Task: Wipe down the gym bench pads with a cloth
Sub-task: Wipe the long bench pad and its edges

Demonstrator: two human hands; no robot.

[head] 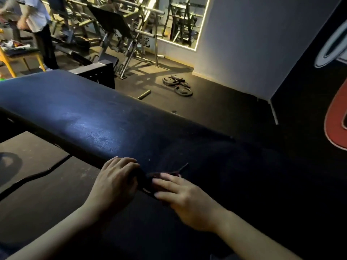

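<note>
Far left: a person (37, 25) stands by a yellow chair (22, 57) piled with clutter, not involved. The bench pad (78, 117) runs from far left to near right; dark vinyl, with a glossy sheen on its left half, right half in shadow. At the pad's near edge, the left hand (116, 182) has its fingers curled over the bunched end of the dark cloth (167, 174), clenched on it as far as the dim light shows. The cloth lies on the pad between the 2 hands, 1 corner sticking up. The right hand (185, 200), blurred, has its fingers laid out nearly straight on the cloth, pressing rather than grasping. Beyond, weight plates (178, 85) lie on the floor, with a mirror (184, 21) on the far wall and a red-and-white wall graphic (336, 124) at right. Step, as I read it: gathering or refolding the cloth at the near edge, wiping hardly begun or paused. The next move calls for a flat wad under 1 palm, then long strokes toward the far left.
</note>
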